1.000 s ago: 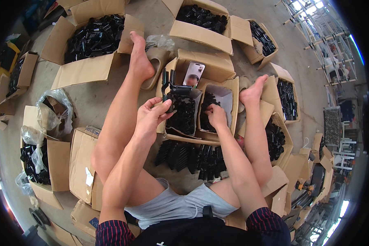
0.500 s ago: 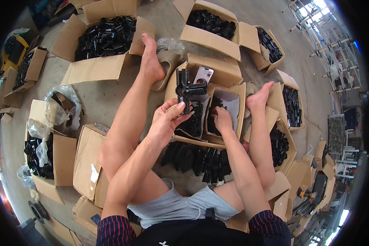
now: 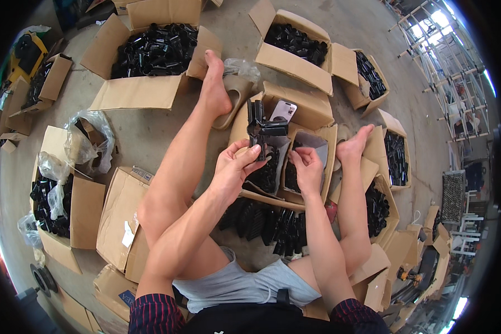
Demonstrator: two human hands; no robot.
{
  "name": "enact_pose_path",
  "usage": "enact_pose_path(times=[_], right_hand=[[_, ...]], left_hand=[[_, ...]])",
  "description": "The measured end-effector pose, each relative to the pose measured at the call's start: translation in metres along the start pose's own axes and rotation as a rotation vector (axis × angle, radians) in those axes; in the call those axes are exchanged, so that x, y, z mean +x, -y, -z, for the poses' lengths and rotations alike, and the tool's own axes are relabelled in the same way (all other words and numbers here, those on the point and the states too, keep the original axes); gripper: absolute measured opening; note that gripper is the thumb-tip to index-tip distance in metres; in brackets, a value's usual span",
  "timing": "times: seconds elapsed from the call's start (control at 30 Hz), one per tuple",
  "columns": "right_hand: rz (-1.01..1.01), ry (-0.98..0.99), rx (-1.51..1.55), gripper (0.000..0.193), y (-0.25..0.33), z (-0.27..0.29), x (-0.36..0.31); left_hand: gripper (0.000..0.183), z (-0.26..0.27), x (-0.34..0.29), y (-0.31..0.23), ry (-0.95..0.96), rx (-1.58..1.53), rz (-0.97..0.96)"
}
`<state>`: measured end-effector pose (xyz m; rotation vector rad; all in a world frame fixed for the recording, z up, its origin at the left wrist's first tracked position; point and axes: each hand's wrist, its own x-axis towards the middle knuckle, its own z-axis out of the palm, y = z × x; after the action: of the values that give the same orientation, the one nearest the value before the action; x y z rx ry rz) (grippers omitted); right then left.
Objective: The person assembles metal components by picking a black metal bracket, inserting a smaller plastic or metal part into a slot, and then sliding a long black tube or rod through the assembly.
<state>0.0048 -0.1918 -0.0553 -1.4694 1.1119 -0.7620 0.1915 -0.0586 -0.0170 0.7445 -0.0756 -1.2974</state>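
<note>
Concrete floor (image 3: 150,133) carries open cartons all round the seated person, the largest at far left, a big cardboard box (image 3: 145,58) full of black plastic fittings. Between the bare legs sits a divided carton (image 3: 312,114), its two compartments holding more black parts, with a phone (image 3: 283,110) lying on its far flap. A row of black parts (image 3: 267,222) lies on the floor near the lap. Left hand (image 3: 234,167) is closed round the lower end of a black fitting assembly (image 3: 264,129), held upright above the left compartment. Right hand (image 3: 307,167) reaches into the right compartment, fingers curled; what it grips cannot be told. Risk, as judged: the one-handed hold is low, so the assembly could tip and fall onto the phone.
</note>
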Motion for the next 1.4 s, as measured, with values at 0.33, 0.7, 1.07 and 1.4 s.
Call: enact_pose_path(times=[0.33,0.7,1.07,1.4], right_hand=[[-0.019,-0.006,0.357,0.019,0.084,-0.059,-0.037],[0.054,-0.143,0.353,0.016,0.069,-0.075,-0.044],[0.113,-0.186,0.265,0.018,0.066,-0.074,-0.041],[0.091,-0.135,0.316,0.020,0.066,-0.078,-0.041]], left_hand=[[0.036,-0.009,-0.003,0.010,0.043,0.075,-0.068],[0.039,-0.006,-0.003,0.014,0.005,0.075,-0.091],[0.034,-0.010,-0.005,0.014,-0.025,0.107,-0.115],[0.040,-0.006,-0.003,0.016,-0.033,0.111,-0.116]])
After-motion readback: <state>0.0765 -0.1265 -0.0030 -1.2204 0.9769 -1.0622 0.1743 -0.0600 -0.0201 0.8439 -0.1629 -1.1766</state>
